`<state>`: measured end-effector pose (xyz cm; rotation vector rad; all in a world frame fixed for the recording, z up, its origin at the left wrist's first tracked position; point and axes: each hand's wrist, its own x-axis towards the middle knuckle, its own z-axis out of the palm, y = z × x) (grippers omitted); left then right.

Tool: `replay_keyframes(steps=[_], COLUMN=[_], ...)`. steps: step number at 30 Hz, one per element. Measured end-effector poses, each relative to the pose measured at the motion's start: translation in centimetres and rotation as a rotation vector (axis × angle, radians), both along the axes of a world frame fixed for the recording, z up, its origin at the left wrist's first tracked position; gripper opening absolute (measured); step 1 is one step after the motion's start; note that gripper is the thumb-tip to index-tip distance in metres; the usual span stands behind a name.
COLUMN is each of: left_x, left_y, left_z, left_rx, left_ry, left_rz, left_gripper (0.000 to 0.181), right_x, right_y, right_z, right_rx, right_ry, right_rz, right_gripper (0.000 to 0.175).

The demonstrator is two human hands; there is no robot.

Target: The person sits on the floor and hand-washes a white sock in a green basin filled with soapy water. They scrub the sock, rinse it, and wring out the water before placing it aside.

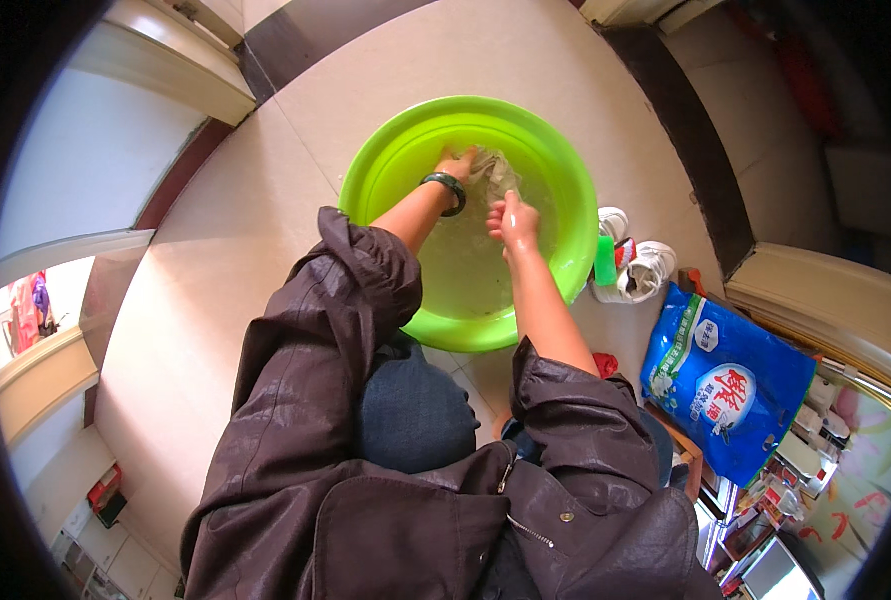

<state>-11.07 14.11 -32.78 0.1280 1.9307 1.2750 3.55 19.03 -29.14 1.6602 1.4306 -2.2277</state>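
A round bright green plastic basin (468, 339) holding cloudy water stands on the floor before me. Inside it is a wet, crumpled light grey cloth (499, 174). My left hand (458, 163), with a dark bangle (453, 196) at the wrist, grips the cloth's upper left end, its fingertips partly hidden. The lower right end is in my right hand (515, 219), whose fingers are curled closed around it. Between the two hands the cloth hangs bunched over the water.
White shoes (649, 271) stand right of the basin, a green block (605, 261) beside them. A large blue detergent bag (727, 386) lies farther right, near a door frame (820, 289). At far left is a white door panel (100, 142).
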Motion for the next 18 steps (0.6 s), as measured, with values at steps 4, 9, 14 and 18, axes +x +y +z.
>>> replay_keyframes(steps=[4, 9, 14, 18], left_x=[2.5, 8.0, 10.3, 5.9], left_y=[0.3, -2.5, -4.2, -2.3], left_z=[0.6, 5.5, 8.2, 5.0], left_rx=[0.171, 0.379, 0.225, 0.220], left_ry=[0.070, 0.724, 0.948, 0.934], left_rz=[-0.343, -0.589, -0.697, -0.282], left_gripper=[0.041, 0.027, 0.037, 0.020], right_x=[0.7, 1.8, 0.3, -1.4], right_y=[0.5, 1.3, -1.9, -4.0], right_z=[-0.5, -1.1, -0.4, -0.8], right_rx=[-0.614, -0.768, -0.689, -0.726], right_ry=[0.306, 0.776, 0.900, 1.067], right_rz=[-0.344, -0.217, -0.414, -0.438], right_gripper=[0.085, 0.079, 0.052, 0.041])
